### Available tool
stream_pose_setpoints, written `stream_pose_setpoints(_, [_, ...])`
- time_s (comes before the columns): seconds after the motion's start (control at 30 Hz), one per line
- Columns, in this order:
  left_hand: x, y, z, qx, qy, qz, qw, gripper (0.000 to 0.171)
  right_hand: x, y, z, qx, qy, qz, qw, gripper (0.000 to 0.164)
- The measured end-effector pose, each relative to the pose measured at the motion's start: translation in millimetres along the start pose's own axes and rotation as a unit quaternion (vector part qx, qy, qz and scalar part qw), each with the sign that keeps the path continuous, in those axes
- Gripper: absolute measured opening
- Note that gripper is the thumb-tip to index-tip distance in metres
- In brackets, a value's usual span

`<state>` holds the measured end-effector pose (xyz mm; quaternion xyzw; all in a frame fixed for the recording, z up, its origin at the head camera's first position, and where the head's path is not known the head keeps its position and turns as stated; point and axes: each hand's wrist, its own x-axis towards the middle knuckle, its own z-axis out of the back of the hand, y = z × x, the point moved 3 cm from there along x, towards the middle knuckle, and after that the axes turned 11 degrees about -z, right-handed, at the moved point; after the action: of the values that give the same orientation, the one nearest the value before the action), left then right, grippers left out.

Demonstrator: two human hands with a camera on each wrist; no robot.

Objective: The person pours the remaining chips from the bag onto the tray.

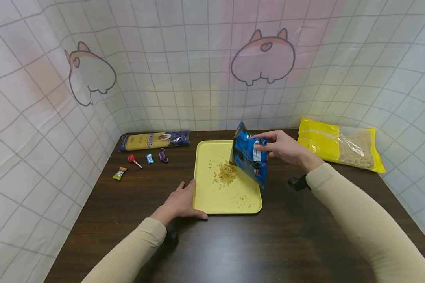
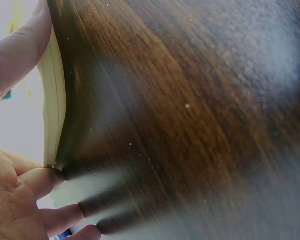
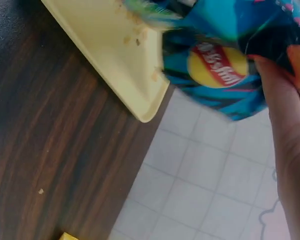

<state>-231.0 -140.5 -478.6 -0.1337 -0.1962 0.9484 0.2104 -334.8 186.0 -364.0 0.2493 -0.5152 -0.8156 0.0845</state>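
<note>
My right hand [image 1: 285, 147] pinches a blue chip bag [image 1: 249, 155] between thumb and fingers. The bag is tilted over the right half of a yellow tray [image 1: 212, 202], its red and yellow logo showing in the right wrist view. Below its left edge lies a small heap of broken chips [image 1: 226, 174]; finer crumbs are scattered toward the tray's front right corner. My left hand [image 1: 180, 202] rests against the tray's front left corner, the thumb along the front rim and the fingers spread on the table at the left side.
Back left lies a yellow and purple pasta packet [image 1: 152, 140]. In front of it are a red lollipop [image 1: 132, 158] and small wrapped candies, one purple [image 1: 163, 155], one blue [image 1: 149, 158], one orange-green [image 1: 119, 173]. A large yellow bag [image 1: 320, 141] lies back right. Patterned cloth surrounds the table.
</note>
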Motion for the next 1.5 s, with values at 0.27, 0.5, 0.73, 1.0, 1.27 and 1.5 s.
stream_pose_setpoints(0.27, [-0.2,-1.0,-0.1,0.000,0.002,0.001,1.0000,0.133,-1,7,-2,0.013,0.002,-0.005,1.000,0.053])
stream_pose_setpoints(0.5, [0.2,-1.7,0.0,0.005,0.005,0.002,1.0000,0.133,-3,9,-3,0.093,0.037,0.010,0.995,0.054])
stream_pose_setpoints(0.73, [-0.2,-1.3,-0.6,0.009,0.007,0.006,0.9999,0.132,-4,8,-3,0.130,0.066,0.019,0.989,0.056])
stream_pose_setpoints(1.0, [-1.6,-2.3,1.4,0.004,0.002,0.005,1.0000,0.132,-5,7,-6,0.137,0.074,0.005,0.988,0.053])
stream_pose_setpoints(1.27, [-1.1,-0.7,0.7,-0.001,0.002,0.002,1.0000,0.131,-9,8,-11,0.125,0.088,-0.001,0.988,0.051])
stream_pose_setpoints(1.5, [-0.2,-1.0,1.2,0.000,0.005,0.002,1.0000,0.131,-15,12,-17,0.111,0.099,-0.001,0.989,0.050])
